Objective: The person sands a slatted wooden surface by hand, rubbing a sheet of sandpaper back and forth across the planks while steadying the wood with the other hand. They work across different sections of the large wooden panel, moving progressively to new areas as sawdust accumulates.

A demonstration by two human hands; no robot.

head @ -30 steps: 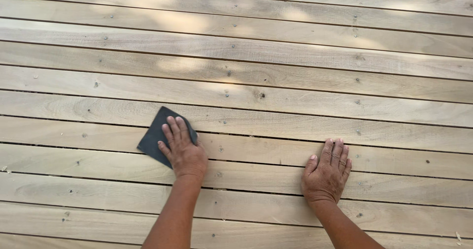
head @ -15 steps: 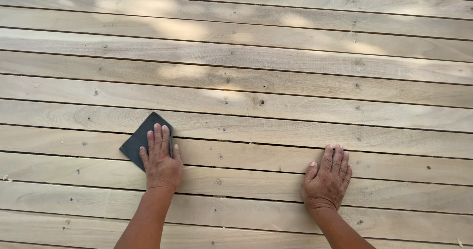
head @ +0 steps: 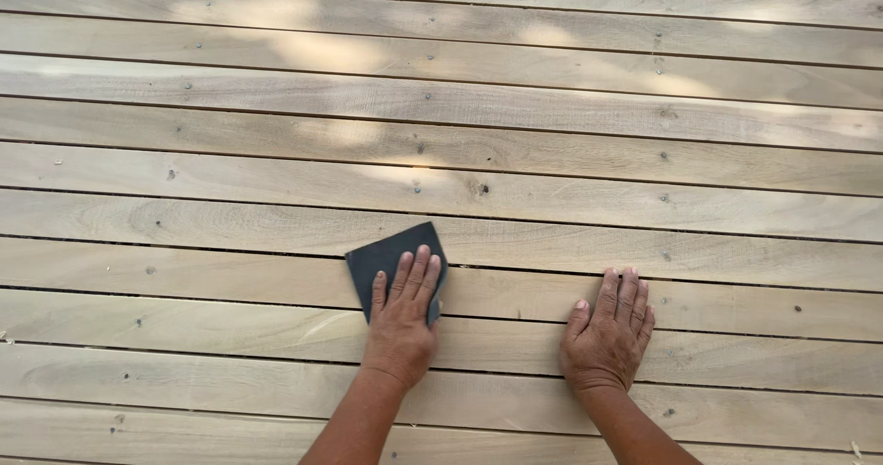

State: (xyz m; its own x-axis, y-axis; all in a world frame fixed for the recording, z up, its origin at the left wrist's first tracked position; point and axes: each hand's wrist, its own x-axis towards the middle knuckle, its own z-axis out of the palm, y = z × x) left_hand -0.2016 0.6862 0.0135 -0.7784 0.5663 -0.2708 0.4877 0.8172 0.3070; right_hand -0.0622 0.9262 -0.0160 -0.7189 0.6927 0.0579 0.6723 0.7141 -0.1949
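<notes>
We're mid-sanding: left hand [head: 401,322] presses flat on the sandpaper [head: 386,261], right hand [head: 607,334] open, braced on the boards [head: 552,106]. Done versus remaining area: can't tell.

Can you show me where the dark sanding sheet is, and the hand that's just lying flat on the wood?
dark sanding sheet [head: 382,255], head view, on its bare upper part above the fingers.
right hand [head: 607,336], head view, on the back of the hand.

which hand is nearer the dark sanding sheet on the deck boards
Left. The left hand lies flat on the dark sanding sheet, fingers covering its lower right part. The right hand rests on the bare boards well off to its right.
</notes>
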